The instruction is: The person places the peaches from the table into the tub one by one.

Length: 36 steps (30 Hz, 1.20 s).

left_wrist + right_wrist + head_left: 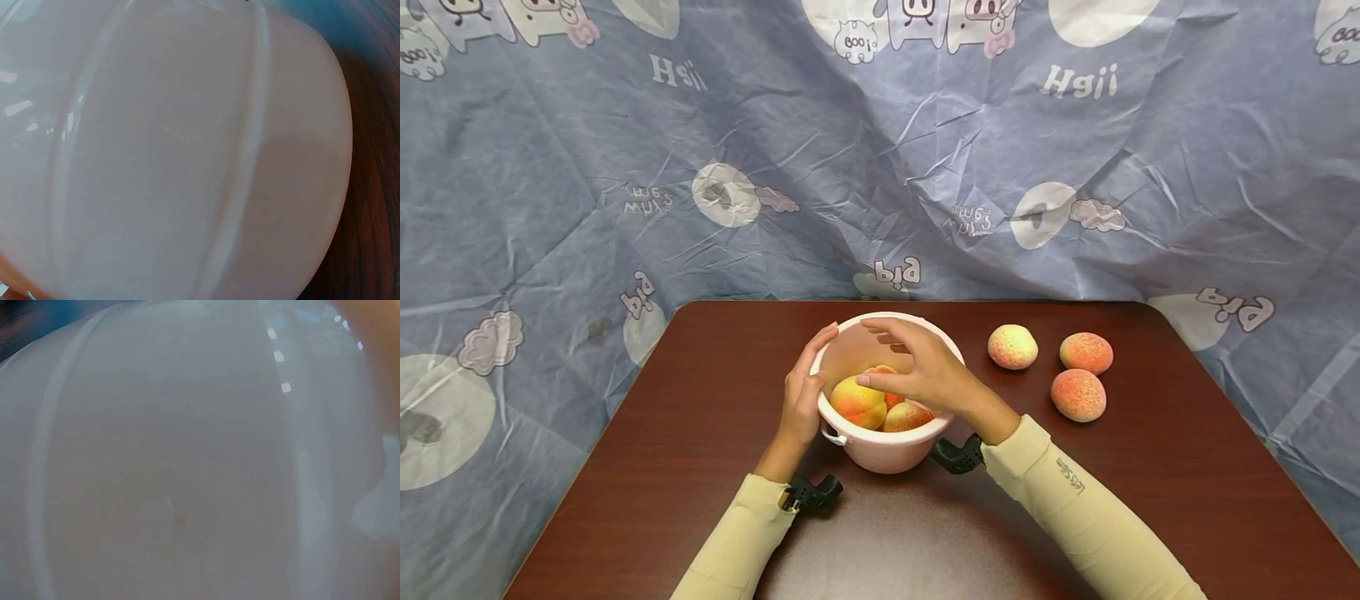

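Observation:
A pale pink plastic bucket (887,454) stands upright on the table, with several peaches (858,403) inside it. Along its left rim my left hand (802,396) rests against the outside, fingers stretched forward and thumb by the edge. My right hand (928,367) reaches over the right side, above the fruit, its fingers and thumb spread apart with nothing between them. It covers part of the bucket's inside. Close up, the left wrist view shows the ribbed outer wall of the bucket (162,150); the right wrist view also shows that bucket's wall (169,437).
To the right of the bucket lie three more peaches: a paler one (1012,347), a red-orange one (1086,353) and another (1078,396) just in front of it. The dark wooden table (685,417) ends at a blue patterned cloth (820,167) behind it.

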Tool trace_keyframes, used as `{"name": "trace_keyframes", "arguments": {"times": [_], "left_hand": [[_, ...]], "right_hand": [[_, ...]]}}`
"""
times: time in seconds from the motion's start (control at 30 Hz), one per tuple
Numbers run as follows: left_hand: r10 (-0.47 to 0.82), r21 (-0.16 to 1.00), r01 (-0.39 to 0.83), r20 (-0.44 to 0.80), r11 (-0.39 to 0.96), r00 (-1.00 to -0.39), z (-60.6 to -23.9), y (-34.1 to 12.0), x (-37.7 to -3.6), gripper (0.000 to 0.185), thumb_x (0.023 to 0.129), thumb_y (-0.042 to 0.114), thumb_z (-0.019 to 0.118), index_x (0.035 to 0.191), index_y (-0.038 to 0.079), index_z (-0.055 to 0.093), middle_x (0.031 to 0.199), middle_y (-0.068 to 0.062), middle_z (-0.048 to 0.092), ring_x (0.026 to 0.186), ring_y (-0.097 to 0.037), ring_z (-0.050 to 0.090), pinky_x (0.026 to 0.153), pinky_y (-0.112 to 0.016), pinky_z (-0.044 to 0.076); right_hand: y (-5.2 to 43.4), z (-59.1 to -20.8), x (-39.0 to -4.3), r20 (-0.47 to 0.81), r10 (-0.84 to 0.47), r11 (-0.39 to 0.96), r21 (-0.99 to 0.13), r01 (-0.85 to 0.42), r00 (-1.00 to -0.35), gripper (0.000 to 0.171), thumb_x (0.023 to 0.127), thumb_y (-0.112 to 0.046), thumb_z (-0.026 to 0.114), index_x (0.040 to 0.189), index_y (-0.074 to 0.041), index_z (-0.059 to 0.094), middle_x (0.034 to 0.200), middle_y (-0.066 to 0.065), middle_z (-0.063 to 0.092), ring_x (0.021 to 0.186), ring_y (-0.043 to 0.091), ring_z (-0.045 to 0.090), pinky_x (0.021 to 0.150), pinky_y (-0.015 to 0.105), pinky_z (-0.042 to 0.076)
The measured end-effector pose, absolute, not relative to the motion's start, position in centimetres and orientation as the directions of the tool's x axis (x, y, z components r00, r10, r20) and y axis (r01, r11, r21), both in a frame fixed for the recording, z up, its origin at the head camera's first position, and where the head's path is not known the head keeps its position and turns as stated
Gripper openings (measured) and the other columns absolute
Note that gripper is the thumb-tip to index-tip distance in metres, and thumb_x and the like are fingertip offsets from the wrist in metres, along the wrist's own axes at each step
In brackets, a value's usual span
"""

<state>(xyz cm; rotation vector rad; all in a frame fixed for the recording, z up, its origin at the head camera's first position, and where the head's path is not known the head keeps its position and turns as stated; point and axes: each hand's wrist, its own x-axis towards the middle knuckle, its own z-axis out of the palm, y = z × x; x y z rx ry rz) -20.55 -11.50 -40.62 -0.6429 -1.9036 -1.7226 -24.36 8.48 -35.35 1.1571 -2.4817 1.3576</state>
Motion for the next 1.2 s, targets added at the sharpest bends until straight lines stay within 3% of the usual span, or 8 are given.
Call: {"name": "trace_keyframes", "arguments": {"times": [0.73,1.07,1.2], "left_hand": [[0.02,0.772,0.626,0.628,0.106,-0.778,-40.53,-11.43,-20.54,0.057,0.078,-0.007,0.032,0.132,-0.013,0.047,0.138,-0.028,0.047,0.132,-0.042,0.039,0.111,-0.032,0.029],[0.02,0.767,0.632,0.634,0.109,-0.773,-40.52,-11.48,-20.53,0.056,0.078,-0.007,0.033,0.133,-0.013,0.047,0.139,-0.028,0.046,0.132,-0.041,0.039,0.112,-0.034,0.029],[0.02,0.772,0.626,0.628,0.112,-0.778,-40.51,-11.44,-20.46,0.056,0.078,-0.007,0.032,0.132,-0.014,0.046,0.138,-0.03,0.046,0.132,-0.043,0.039,0.111,-0.033,0.03]], "right_hand": [[8.49,-35.25,-24.26,0.399,-0.561,0.334,-0.692,-0.64,-0.725,0.064,0.077,-0.036,0.079,0.133,-0.017,0.055,0.127,-0.004,0.059,0.113,0.015,0.056,0.096,0.044,0.047],[8.47,-35.06,-24.47,0.449,-0.552,0.319,-0.666,-0.675,-0.703,0.066,0.079,-0.037,0.077,0.136,-0.013,0.054,0.132,0.008,0.058,0.116,0.029,0.056,0.097,0.046,0.046],[8.44,-34.97,-24.38,0.453,-0.545,0.325,-0.662,-0.676,-0.705,0.066,0.079,-0.037,0.077,0.136,-0.012,0.054,0.131,0.008,0.059,0.116,0.028,0.056,0.098,0.044,0.046]]}}
